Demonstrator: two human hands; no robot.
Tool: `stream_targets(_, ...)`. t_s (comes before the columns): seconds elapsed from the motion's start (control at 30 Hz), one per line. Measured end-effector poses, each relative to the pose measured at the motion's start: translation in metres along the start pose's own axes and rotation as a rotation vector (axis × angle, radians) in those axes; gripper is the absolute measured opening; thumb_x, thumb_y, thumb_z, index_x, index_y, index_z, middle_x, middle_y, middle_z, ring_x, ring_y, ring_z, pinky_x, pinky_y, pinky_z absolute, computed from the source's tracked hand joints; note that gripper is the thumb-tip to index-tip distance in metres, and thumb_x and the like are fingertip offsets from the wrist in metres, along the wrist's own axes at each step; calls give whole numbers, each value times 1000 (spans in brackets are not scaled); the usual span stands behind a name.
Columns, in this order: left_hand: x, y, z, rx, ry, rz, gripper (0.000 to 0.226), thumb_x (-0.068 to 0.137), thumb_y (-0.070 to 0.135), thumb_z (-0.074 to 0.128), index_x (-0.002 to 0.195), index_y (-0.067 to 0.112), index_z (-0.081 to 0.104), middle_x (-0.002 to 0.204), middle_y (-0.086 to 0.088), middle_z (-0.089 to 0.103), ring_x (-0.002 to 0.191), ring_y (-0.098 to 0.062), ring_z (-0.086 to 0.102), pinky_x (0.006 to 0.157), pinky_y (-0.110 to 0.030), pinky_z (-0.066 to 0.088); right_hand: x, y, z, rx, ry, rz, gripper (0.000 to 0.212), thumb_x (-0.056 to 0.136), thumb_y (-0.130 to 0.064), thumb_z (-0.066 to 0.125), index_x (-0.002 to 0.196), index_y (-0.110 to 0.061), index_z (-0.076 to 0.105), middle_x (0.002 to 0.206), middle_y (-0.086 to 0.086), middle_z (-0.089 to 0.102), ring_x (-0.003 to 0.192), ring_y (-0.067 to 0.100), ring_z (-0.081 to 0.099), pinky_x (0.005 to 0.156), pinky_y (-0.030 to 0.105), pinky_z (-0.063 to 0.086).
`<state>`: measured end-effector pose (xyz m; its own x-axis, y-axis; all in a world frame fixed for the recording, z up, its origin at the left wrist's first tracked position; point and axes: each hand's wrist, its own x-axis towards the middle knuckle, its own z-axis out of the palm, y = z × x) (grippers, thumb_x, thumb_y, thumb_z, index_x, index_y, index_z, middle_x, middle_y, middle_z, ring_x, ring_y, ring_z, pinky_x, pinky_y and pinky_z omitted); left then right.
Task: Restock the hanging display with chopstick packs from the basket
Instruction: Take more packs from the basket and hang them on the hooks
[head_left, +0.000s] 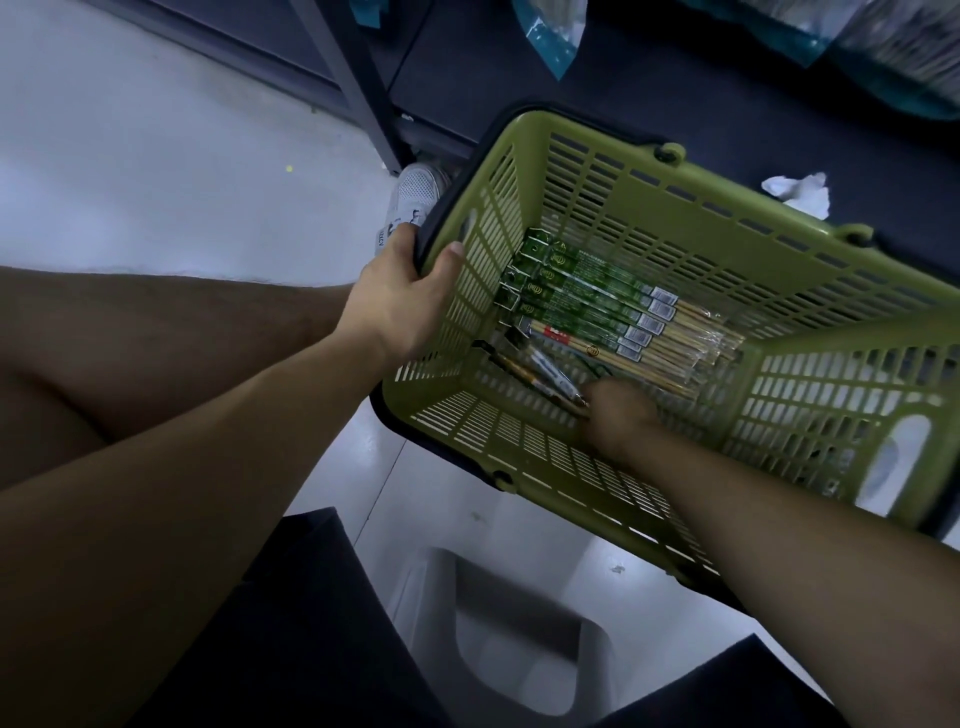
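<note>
L hand (400, 296) gripping basket (779, 283) rim, thumb inside; R hand (618, 415) low, blurred, grip unclear; arms extended.

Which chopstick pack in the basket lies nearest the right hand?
The dark pack, lying slantwise right at the right hand; the green-labelled packs lie together in a row farther off.

Nothing could be read: the green cards on the chopstick packs (587, 306) in the basket (691, 208) carried only blurred print.
</note>
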<state>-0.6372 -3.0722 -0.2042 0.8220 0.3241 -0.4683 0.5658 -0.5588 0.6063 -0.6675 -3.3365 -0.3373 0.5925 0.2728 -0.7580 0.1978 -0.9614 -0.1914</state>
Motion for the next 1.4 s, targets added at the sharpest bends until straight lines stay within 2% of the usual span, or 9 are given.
stream_targets(0.13,-19,11,-9,316,215,315,46,96,26,57,136,5,47,125,-19,54,112,-35,54,95,-48,46,-17,3,-33,202,60,-62,21,95,-24,66,115,-17,66,104,10,66,86,25,62,67,30,43)
stream_targets(0.23,-40,33,-9,286,301,529,23,93,18,53,112,7,62,107,-13,61,96,-31,58,81,-44,48,-39,-8,-73,318,203,-122,15,103,-33,56,107,-20,49,85,-1,54,74,21,57,57,31,39)
stream_targets(0.33,-58,53,1,31,-25,242,30,99,45,56,103,18,68,90,3,70,83,-18,66,72,-33,51,-69,-32,-108,388,424,-218,21,104,-38,53,105,-21,40,79,-5,50,63,18,47,52,32,28)
stream_targets(0.47,-66,72,20,-693,-403,-198,51,96,51,66,124,9,66,114,-6,73,108,-23,69,100,-41,53,-102,-68,-132,293,440,-402,40,100,-34,56,131,-10,46,102,13,68,82,34,65,60,34,42)
stream_targets(0.7,-37,59,-7,-982,-110,-296,27,106,32,55,100,5,56,82,-9,78,75,-25,77,69,-37,62,-86,-55,-123,493,295,-288,21,101,-48,56,89,-30,57,77,-10,61,67,10,59,58,26,37)
stream_targets(0.8,-29,50,-18,-903,-38,-260,30,102,32,62,83,10,57,59,-2,62,48,-16,58,52,-31,53,-53,-24,-108,333,254,-121,15,98,-38,64,105,-24,63,104,0,69,91,21,65,67,28,46)
stream_targets(0.9,-26,47,-18,-820,-58,-236,38,99,36,66,67,18,55,55,2,51,44,-12,45,48,-27,46,-24,-7,-89,135,206,-61,42,95,-40,68,130,-18,61,126,10,63,115,29,60,91,37,52)
stream_targets(1.23,-20,42,-16,-902,-168,-281,31,101,31,63,74,18,54,58,3,47,47,-10,42,50,-27,44,24,-3,-46,-209,261,58,62,88,-2,65,145,-11,44,137,18,51,128,36,49,102,49,49)
stream_targets(1.4,-23,47,-7,-928,-139,-270,22,100,24,67,98,8,53,62,-2,59,52,-15,57,53,-30,53,27,2,-49,-205,243,53,44,94,-12,65,135,-11,52,128,16,58,118,34,56,91,44,55)
